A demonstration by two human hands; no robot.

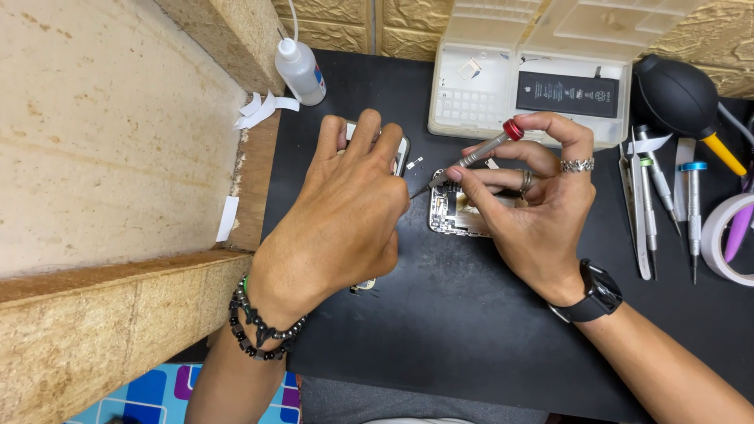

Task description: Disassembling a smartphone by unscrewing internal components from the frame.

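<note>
Phone [459, 213], opened with its circuit boards showing, lies near the middle of the black mat [471, 314], mostly covered by the left hand [345, 212], which lies flat over its left part with fingers closed down on it. Just right of the phone, the right hand [542, 204] pinches a red-capped screwdriver [471, 157] between thumb and fingers, its tip angled down toward the phone's upper edge. Beyond the phone stands a clear parts box [471, 102], right of it lie loose tools [667, 204], left of it runs the mat's edge against a wooden ledge [255, 180], and nearer than the phone the mat is bare.
</note>
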